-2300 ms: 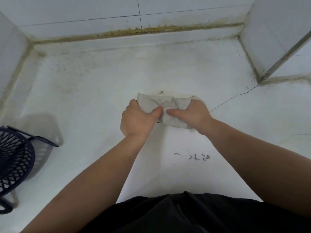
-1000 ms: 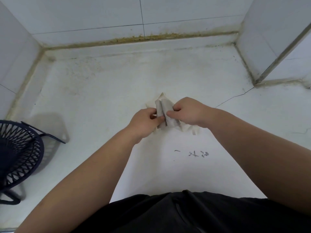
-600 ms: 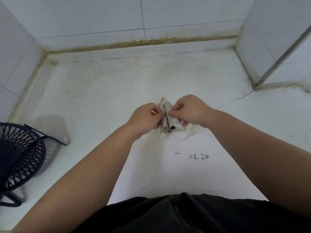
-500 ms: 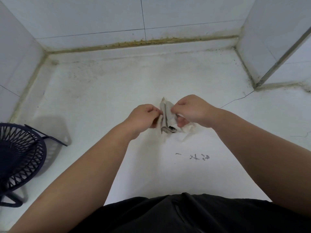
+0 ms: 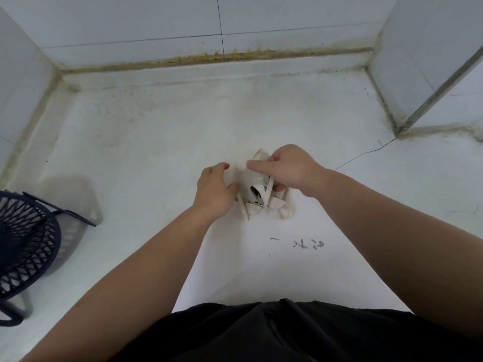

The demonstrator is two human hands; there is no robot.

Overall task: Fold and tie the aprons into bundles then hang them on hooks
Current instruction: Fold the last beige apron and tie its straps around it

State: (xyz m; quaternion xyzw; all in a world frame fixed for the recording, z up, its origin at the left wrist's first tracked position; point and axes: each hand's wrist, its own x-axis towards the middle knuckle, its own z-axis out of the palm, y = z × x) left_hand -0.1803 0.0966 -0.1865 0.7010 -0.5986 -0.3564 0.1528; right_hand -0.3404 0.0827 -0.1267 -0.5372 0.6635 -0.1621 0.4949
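- 1 apron [image 5: 251, 182] in view, already folded down to a small grey-white wad. The fold step looks done for this 1.
- It sits mid-counter [image 5: 156, 152], between the 2 hands. Resting or just lifted: can't tell.
- L hand [image 5: 214, 190] curls round the wad's left side, thumb against the cloth; its fingertips are hidden.
- R hand [image 5: 290, 168] is over the wad's right side and pinches a strap [image 5: 269, 188], which crosses the wad's front.
- Hands are close together, w/ only the wad between them.
- Loose strap ends trail on the counter below and right of the wad, and no knot shows. Judged: tying is underway, approx. mid-wrap, not finished.
- Left to do for this apron: cinch, knot, then hang.
- No hooks in frame, so hanging isn't started as far as can be seen.
- Dark basket [image 5: 28, 239] stands at the left edge; contents can't be made out, so the no. of aprons left is unknown.
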